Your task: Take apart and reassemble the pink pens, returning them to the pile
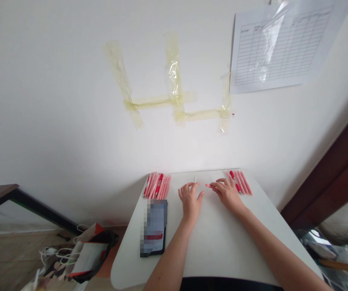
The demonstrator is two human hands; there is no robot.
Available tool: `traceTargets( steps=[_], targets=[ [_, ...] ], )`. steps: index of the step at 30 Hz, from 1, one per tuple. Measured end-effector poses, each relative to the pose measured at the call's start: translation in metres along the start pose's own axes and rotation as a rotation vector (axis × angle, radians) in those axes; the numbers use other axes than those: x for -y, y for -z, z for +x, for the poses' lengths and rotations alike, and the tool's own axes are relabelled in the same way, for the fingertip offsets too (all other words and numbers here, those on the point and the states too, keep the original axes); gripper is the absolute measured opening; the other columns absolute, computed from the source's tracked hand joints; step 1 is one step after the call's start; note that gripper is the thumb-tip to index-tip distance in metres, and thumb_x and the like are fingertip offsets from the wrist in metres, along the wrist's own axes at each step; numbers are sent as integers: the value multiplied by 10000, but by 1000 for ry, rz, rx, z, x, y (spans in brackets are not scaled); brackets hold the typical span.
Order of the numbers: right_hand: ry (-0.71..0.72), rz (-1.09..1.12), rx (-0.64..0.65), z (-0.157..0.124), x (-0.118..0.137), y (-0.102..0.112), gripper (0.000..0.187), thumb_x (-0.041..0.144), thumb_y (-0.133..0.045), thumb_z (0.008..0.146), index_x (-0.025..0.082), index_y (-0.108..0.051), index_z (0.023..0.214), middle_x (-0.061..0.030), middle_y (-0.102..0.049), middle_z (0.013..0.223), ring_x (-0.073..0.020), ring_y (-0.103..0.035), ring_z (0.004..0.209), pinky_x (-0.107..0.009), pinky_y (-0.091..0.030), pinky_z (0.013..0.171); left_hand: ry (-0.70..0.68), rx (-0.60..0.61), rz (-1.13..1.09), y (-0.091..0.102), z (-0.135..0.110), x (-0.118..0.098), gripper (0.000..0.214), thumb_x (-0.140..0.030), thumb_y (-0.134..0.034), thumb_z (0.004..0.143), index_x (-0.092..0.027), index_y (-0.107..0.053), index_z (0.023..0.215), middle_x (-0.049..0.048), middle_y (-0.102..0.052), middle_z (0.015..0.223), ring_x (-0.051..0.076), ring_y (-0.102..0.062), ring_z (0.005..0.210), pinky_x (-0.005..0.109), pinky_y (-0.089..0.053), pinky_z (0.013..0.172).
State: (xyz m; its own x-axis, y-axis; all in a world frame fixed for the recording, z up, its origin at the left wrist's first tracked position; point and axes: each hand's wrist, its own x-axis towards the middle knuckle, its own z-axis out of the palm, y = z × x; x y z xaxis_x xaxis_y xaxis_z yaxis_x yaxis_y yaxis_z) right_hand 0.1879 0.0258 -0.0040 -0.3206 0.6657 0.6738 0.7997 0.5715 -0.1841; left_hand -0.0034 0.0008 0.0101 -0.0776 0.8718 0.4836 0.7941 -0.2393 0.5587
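Observation:
Both hands rest near the far edge of a small white table [222, 242]. My left hand [190, 199] lies with fingers spread, and a small white stick [195, 180] lies just beyond its fingertips. My right hand [227, 192] pinches a red pen [209, 186] whose tip points left toward the other hand. A row of pink and red pens [241, 182] lies right behind my right hand. A second pile of pink and red pens [157, 186] sits at the table's far left corner.
A dark phone [153, 228] lies on the table's left side. The table stands against a white wall with yellowed tape strips [174, 76] and a printed chart [279, 44]. Bags and cables [79, 254] clutter the floor at left. A dark wooden frame [334, 169] stands at right.

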Motion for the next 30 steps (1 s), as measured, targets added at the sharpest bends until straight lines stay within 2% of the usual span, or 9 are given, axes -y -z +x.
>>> traceTargets(
  steps=[5,8,14,20,23,30],
  targets=[
    [-118,71,-86,-3,-10,-6,254,368,-476,1030,259,-695,1098,-94,-705,1046,-268,-639,1068,-533,-458,1046,19,25,91,-1,-3,1,400,-230,-698,841,-304,-646,1231,63,-615,1221,252,-519,1238,607,-274,1188],
    [-142,106,-103,-5,-16,-10,272,405,-475,1025,268,-697,1101,-95,-691,1044,-275,-631,1069,-543,-461,1044,51,36,159,-1,-4,1,405,-234,-694,835,-315,-649,1230,61,-609,1230,264,-504,1249,637,-246,1191],
    [-162,124,-108,-7,-23,-15,270,407,-479,1021,275,-695,1117,-104,-668,1067,-284,-615,1095,-546,-467,1037,133,21,304,2,-2,4,289,-331,-710,817,-301,-706,1104,75,-605,1229,303,-491,1233,662,-252,1159],
    [-156,136,-125,-6,-20,-12,258,404,-478,1027,271,-676,1123,-92,-669,1061,-267,-607,1089,-525,-474,1017,176,5,361,1,0,8,213,-384,-617,873,-241,-744,965,89,-613,1209,306,-491,1210,663,-233,1157],
    [-148,116,-128,-6,-20,-10,268,395,-465,1031,258,-670,1136,-94,-679,1062,-262,-603,1078,-523,-468,1012,158,-24,361,-1,1,10,252,-371,-551,914,-228,-756,882,100,-621,1194,310,-498,1202,667,-240,1150],
    [-154,64,-137,-7,-23,-10,284,389,-468,1019,247,-685,1137,-104,-712,1068,-284,-603,1072,-514,-465,986,159,-64,312,-1,2,12,174,-235,-583,868,-233,-757,858,87,-627,1182,294,-517,1186,675,-263,1145]
  ],
)
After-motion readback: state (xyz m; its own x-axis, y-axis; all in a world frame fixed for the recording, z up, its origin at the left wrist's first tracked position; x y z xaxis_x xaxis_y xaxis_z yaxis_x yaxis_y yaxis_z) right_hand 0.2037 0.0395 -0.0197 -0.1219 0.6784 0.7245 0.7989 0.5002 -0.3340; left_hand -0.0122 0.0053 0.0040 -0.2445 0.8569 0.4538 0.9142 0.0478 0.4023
